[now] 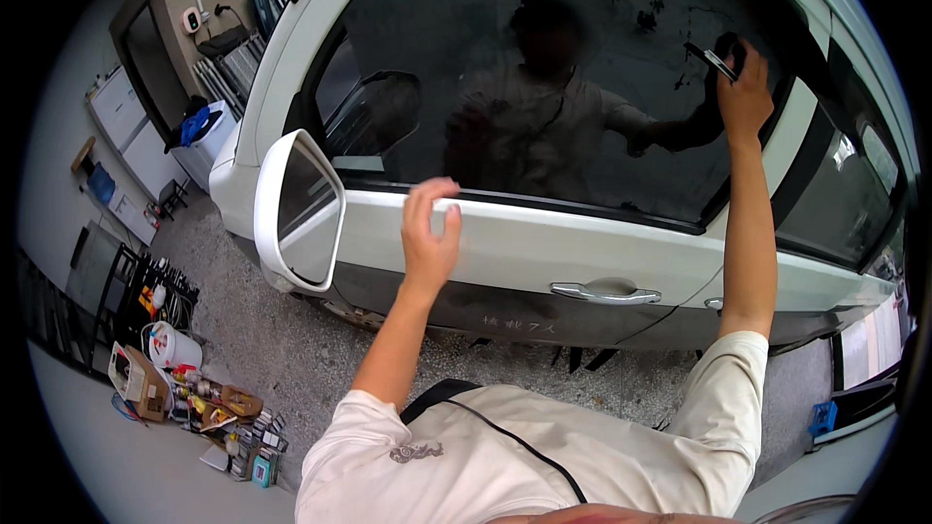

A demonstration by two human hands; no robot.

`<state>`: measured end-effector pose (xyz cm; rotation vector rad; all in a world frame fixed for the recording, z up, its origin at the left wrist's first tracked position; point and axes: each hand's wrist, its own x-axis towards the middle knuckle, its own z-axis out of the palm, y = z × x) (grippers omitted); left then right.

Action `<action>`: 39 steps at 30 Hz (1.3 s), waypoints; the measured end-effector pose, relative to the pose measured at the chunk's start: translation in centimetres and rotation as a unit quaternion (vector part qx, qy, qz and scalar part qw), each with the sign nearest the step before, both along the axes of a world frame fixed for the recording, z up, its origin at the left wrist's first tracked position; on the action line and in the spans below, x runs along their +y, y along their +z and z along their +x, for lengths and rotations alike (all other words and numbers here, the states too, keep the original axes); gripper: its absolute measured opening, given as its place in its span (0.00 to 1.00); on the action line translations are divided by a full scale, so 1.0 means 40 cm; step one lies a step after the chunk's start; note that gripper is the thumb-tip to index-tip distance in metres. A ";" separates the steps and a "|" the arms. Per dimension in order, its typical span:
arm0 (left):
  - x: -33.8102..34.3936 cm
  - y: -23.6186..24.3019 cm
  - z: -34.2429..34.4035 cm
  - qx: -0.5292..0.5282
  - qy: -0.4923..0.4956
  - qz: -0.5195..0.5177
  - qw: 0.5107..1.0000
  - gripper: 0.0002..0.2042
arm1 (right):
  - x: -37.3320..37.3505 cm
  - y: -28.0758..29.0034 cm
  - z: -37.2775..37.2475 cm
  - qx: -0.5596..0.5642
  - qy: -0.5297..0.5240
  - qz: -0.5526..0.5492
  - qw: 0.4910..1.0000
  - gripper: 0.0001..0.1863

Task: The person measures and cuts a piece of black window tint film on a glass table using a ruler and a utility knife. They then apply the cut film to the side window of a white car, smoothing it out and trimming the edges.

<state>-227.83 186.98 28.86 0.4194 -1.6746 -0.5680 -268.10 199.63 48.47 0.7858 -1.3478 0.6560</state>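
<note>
I face the side of a white car [544,252] with a dark tinted door window [544,68]. My right hand [745,92] is raised against the glass near its upper right corner, gripping a small dark scraper tool [714,60] pressed to the pane. My left hand [429,233] hovers open, fingers curled, just in front of the door below the window sill, holding nothing. The white side mirror [299,212] sticks out to the left of that hand. A silver door handle [604,293] sits lower on the door between my arms.
Grey speckled floor [282,349] runs under the car. Boxes, bottles and small items [204,403] are heaped on the floor at lower left. White cabinets [131,131] and a blue object stand along the far left wall. A blue box [822,417] lies at lower right.
</note>
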 end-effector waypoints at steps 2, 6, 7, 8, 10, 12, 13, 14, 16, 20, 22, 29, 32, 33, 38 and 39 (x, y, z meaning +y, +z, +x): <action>-0.099 0.106 -0.002 0.040 0.141 -0.091 0.985 0.13 | -0.001 0.005 0.009 -0.024 -0.010 0.014 1.000 0.21; -0.266 0.258 -0.002 0.063 0.259 -0.040 0.963 0.22 | -0.002 0.036 0.036 -0.072 0.012 0.033 0.997 0.27; -0.296 0.268 -0.002 0.070 0.264 -0.019 0.962 0.23 | -0.004 0.038 0.041 -0.108 0.017 0.046 0.993 0.29; -0.324 0.272 -0.002 0.078 0.269 0.002 0.960 0.24 | -0.007 0.037 0.049 -0.117 0.013 0.047 0.992 0.29; -0.346 0.274 -0.001 0.109 0.247 0.046 0.962 0.25 | -0.009 0.035 0.053 -0.136 -0.003 0.048 0.990 0.29; -0.349 0.275 0.011 0.152 0.196 0.094 0.964 0.27 | -0.013 0.040 0.049 -0.146 0.000 0.051 0.988 0.30; -0.339 0.278 0.013 0.177 0.189 0.075 0.963 0.20 | -0.008 0.044 0.048 -0.152 0.001 0.053 0.987 0.30; -0.333 0.277 0.016 0.161 0.198 0.046 0.966 0.17 | -0.003 0.047 0.049 -0.167 -0.002 0.058 0.984 0.30; -0.323 0.264 0.030 0.130 0.218 -0.004 0.967 0.11 | -0.009 0.059 0.056 -0.194 -0.010 0.074 0.978 0.29; -0.199 0.236 -0.009 0.161 0.225 -0.152 0.949 0.05 | 0.006 0.066 0.043 -0.194 -0.027 0.087 0.977 0.29; -0.149 0.234 -0.014 0.157 0.190 -0.176 0.953 0.07 | 0.003 0.064 0.030 -0.183 -0.029 0.081 0.979 0.30; -0.066 0.219 -0.025 0.158 0.066 -0.197 0.965 0.15 | -0.004 0.063 0.017 -0.171 -0.025 0.087 0.981 0.30; -0.016 0.223 -0.034 0.169 0.023 -0.203 0.964 0.18 | 0.005 0.057 0.001 -0.167 -0.021 0.083 0.982 0.29; -0.006 0.219 -0.045 0.178 0.017 -0.202 0.963 0.19 | 0.005 0.057 0.007 -0.170 -0.018 0.082 0.982 0.28; 0.034 0.216 -0.079 0.171 0.019 -0.194 0.966 0.21 | -0.012 0.028 0.060 -0.090 0.086 0.121 0.985 0.23; 0.047 0.220 -0.085 0.176 0.014 -0.189 0.966 0.21 | -0.020 0.027 0.076 -0.075 0.121 0.126 0.982 0.22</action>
